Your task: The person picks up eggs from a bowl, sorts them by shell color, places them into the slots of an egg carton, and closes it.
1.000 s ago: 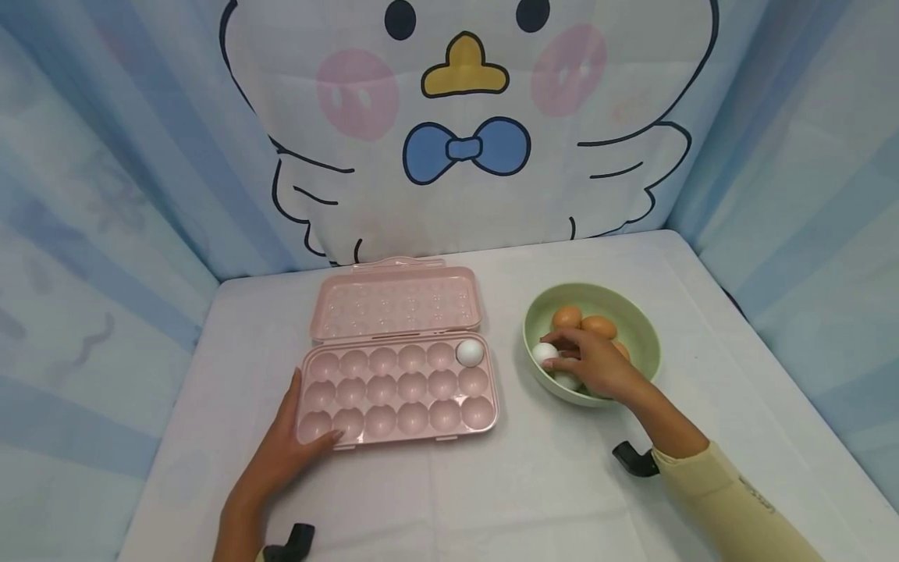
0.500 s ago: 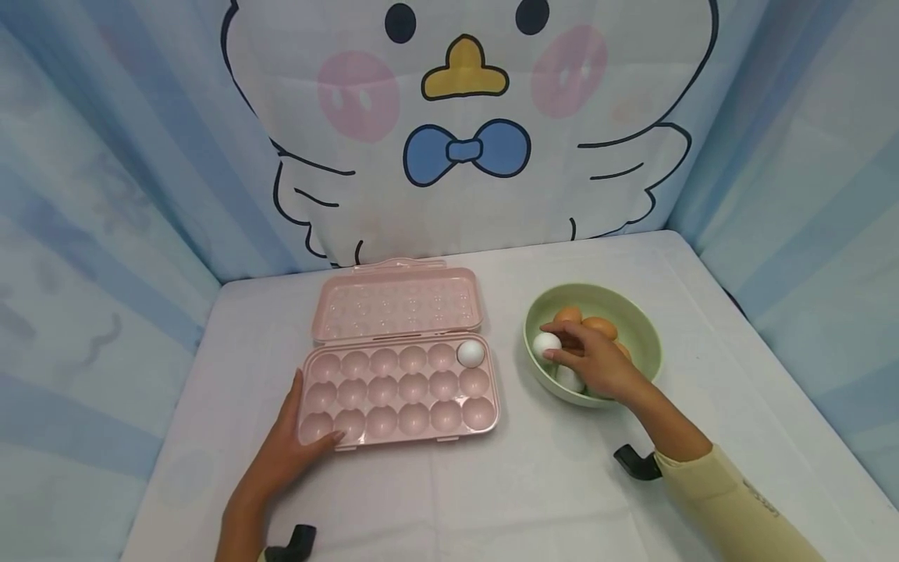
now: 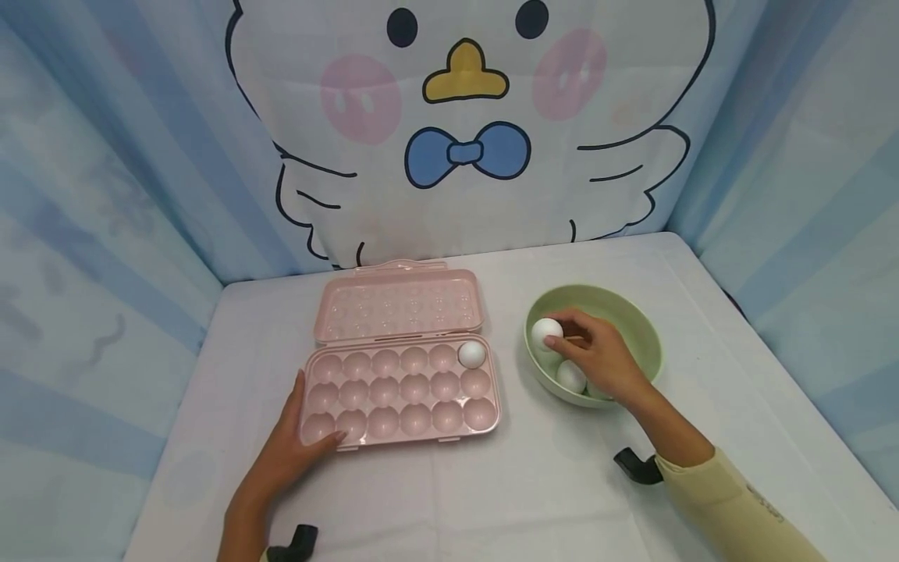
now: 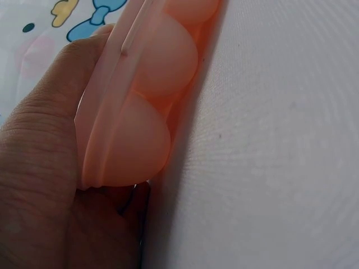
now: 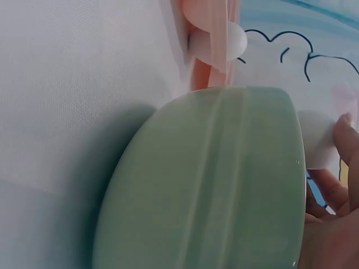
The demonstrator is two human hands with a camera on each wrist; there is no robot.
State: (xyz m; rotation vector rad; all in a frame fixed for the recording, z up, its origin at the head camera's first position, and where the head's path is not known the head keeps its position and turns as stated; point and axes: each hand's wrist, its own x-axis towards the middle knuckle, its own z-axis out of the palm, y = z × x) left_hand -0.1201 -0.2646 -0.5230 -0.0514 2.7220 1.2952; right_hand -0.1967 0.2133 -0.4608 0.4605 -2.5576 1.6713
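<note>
Now the open pink plastic egg tray (image 3: 400,390) lies on the white worktop (image 3: 534,484), its near-left corner held by the flat left hand (image 3: 288,453). Beside it, over the green bowl (image 3: 635,328), the right hand (image 3: 597,359) pinches a smooth white egg (image 3: 545,332).

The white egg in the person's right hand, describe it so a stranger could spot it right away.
Find the green bowl to the right of the pink egg tray. Just above its left rim, the right hand pinches one white egg in its fingers. The other white eggs lie loose, in the bowl or the tray.
</note>
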